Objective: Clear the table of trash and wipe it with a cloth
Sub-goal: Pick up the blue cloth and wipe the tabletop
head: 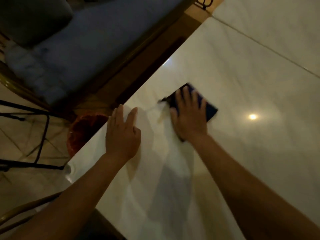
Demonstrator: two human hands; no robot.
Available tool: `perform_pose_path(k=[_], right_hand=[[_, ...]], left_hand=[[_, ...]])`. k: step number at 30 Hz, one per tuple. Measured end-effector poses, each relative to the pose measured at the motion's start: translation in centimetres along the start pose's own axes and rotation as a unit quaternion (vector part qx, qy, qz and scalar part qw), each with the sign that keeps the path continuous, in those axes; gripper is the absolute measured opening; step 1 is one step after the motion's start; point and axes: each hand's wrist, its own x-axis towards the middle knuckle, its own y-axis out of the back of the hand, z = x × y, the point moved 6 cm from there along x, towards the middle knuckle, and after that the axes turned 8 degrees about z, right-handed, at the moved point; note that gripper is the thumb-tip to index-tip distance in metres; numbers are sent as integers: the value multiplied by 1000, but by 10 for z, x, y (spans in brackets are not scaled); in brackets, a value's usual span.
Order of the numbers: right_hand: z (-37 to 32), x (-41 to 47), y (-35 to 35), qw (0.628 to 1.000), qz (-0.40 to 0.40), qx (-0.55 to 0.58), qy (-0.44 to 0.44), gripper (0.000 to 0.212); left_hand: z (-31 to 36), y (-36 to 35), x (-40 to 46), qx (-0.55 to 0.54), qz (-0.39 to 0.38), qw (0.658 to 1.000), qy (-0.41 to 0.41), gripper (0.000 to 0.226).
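The dark blue cloth (210,110) is blurred and mostly hidden under the right hand (188,116), which presses it flat with spread fingers on the white bench (242,153). The left hand (122,132) rests open-fingered nearby at the bench edge.

Layout, from the person's side. Right hand (189,116) lies flat on the cloth (210,110), which lies on the table (251,161). Left hand (122,134) rests on the table just left of it, near the edge. Below that edge, on the floor, stands a basket (83,130); beyond it, a sofa (83,49).
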Motion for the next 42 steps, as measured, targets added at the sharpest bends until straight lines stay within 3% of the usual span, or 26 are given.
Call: perform_pose_path(k=[3,5,8,12,14,16,18,22,24,29,33,38,42], right_hand=[[-30,-36,0,984,-44,21,173,61],[-6,-4,4,977,-53,27,204,59],[61,105,3,994,1,-10,105,61],[124,219,4,997,24,-20,-66,60],[107,232,-1,999,30,-7,-39,61],[94,231,-4,998,24,10,62,60],[115,255,2,994,16,11,110,61],[194,337,5,998,14,-33,-60,58],[194,346,-1,995,14,-39,-96,60],[120,280,-6,1000,-6,-18,-23,61],[45,180,-6,999,-14,-4,32,61],[-65,52,-15,993,-30,24,114,60],[-152,-35,-22,983,-37,45,172,58]], left_hand=[[24,-6,46,-19,-3,999,-25,58],[46,-11,83,-27,-9,999,-46,55],[83,-19,133,-23,-20,997,-67,56],[122,-32,175,13,-8,999,-29,62],[131,-39,186,31,3,999,4,62],[134,-45,187,39,15,999,20,61],[133,-48,187,39,32,999,19,65],[136,-50,188,27,38,999,16,68],[136,-49,188,27,39,999,23,69],[135,-49,190,-5,23,1000,14,58],[81,-19,136,-106,43,993,24,58],[-46,38,-7,-180,156,955,177,47],[-114,45,-85,-183,139,938,260,49]])
